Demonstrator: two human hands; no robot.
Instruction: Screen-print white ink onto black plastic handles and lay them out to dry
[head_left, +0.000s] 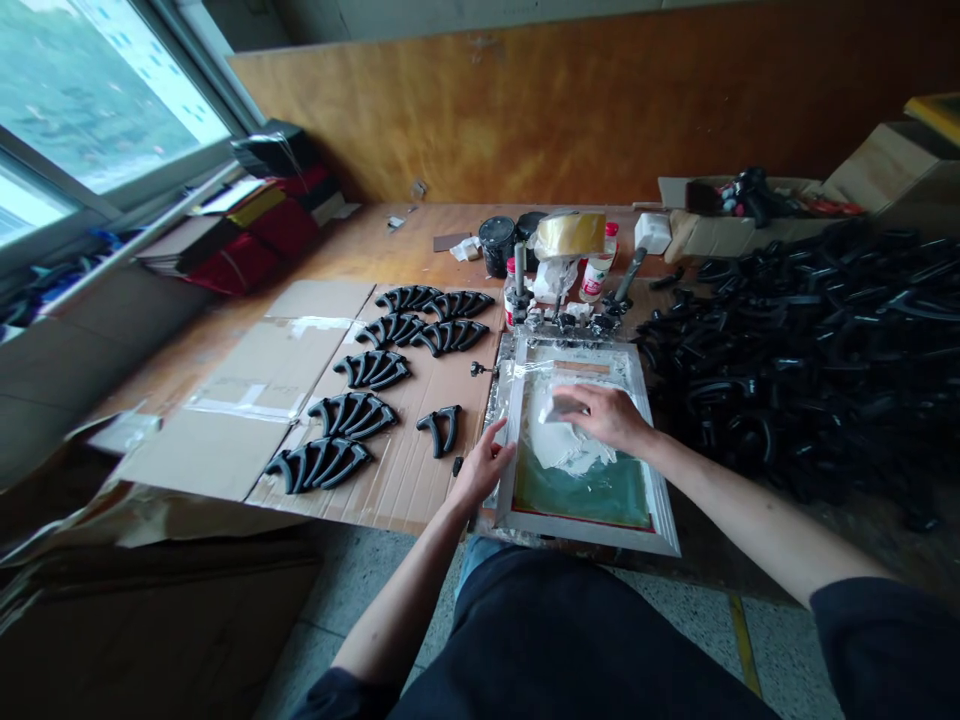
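Note:
A screen printing frame (664,505) with a pale metal border lies on the bench in front of me, its mesh green toward the near end. Thick white ink (570,450) covers the upper middle of the mesh. My right hand (609,415) is closed around a small flat scraper (556,408) that rests in the ink. At the frame's left edge is my left hand (486,466), fingers apart and holding nothing; whether it touches the border I cannot tell. Just left of it, a pair of black curved handles (441,430) lies on the cardboard.
Several fanned groups of black handles (352,415) lie on cardboard (225,400) to the left. A large heap of black parts (795,350) fills the right side. Behind the frame stand clamps (626,275), a tape roll (570,235), bottles (598,265) and a black tub (497,245).

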